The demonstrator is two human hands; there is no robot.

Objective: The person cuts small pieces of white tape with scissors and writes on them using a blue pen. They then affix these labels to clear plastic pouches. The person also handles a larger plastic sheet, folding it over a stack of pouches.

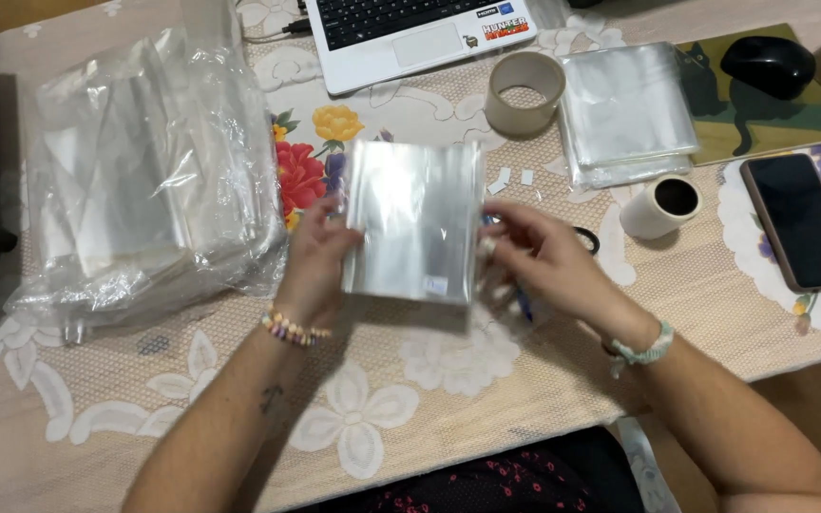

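Clear sleeve [415,220] held above worktop [97,418] centre, left hand [314,261] pinched at 9 o'clock edge, right hand [534,256] closed at 3; slick film judged likely slipped or creased.

Clear, glossy rectangular plastic sleeve [415,220], held upright at frame centre, its side edges gripped, a small white label near its lower right corner.

A white laptop [401,33] is seen at the table's far edge. Beside it lie a tape roll [524,92], a stack of clear sleeves [627,112], a black mouse [768,66], a smaller roll [661,207] and a dark phone [801,221]. A bulky plastic bag [144,171] is placed left.
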